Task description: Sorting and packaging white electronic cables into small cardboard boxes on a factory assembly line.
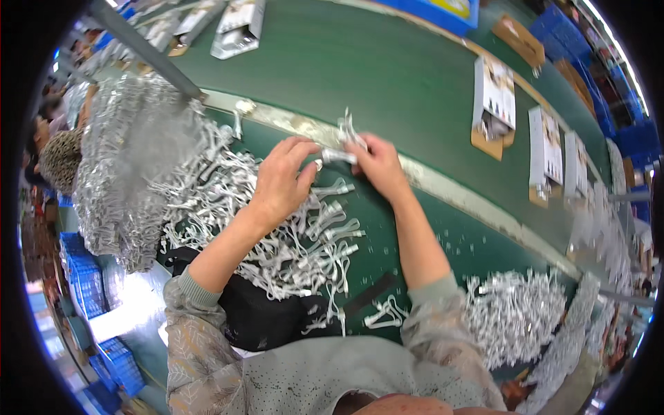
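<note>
My right hand [377, 164] pinches a short white cable [339, 156] in front of me, beside the pale rail [449, 191]. My left hand [280, 178] is just to its left, thumb and fingers slightly parted around a small plug end [319, 164]; blur means I can't tell whether they grip it. The cable's long axis runs roughly side to side between my hands, nearer the right. Loose white cables [280, 259] spread below my left hand.

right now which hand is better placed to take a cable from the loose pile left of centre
Left, probably: the left hand is at the edge of the loose cable pile, while the right hand is farther off and holding a white cable.
</note>
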The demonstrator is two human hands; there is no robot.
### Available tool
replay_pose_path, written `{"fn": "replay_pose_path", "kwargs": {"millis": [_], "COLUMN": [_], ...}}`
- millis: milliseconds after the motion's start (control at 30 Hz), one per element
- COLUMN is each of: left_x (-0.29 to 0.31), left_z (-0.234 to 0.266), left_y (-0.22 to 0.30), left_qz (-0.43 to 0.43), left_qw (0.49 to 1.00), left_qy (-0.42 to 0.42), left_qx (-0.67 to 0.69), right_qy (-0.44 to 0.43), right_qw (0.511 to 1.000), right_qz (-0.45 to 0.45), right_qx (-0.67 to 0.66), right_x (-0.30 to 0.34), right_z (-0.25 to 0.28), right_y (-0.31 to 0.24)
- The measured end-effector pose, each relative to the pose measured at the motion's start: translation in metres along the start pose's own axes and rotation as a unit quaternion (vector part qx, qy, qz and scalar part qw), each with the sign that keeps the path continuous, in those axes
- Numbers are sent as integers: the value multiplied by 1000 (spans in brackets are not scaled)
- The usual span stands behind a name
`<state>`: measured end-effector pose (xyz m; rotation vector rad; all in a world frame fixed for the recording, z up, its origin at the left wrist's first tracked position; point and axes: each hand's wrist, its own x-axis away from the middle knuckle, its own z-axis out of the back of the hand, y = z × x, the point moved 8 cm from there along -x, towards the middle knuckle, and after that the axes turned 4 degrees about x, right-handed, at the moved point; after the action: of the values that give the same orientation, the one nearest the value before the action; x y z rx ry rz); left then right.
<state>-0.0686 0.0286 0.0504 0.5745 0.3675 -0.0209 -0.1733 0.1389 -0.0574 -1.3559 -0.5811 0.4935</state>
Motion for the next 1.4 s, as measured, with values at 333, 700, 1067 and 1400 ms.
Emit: {"fn": "replay_pose_path", "kwargs": {"millis": [333,700,1067,1400], "left_x": [200,220,115,82], "left_z": [-103,-135,-109,-110], "left_y": [202,220,204,123], "left_qz": [-434,-483,-307,-19], "left_qw": [799,767,921,959], "left_qy": [-399,-413,-223,-282], "left_qx": [118,88,88,32], "right_qy": [122,177,203,281], "right_qw": [988,980,977,951], "right_qz": [-18,-13,-22,-95], "right_qx": [-97,-89,-57,85], "right_x": [37,111,149,202], "right_z": [119,151,165,170], "right_y": [-18,-56,-63,-7]}}
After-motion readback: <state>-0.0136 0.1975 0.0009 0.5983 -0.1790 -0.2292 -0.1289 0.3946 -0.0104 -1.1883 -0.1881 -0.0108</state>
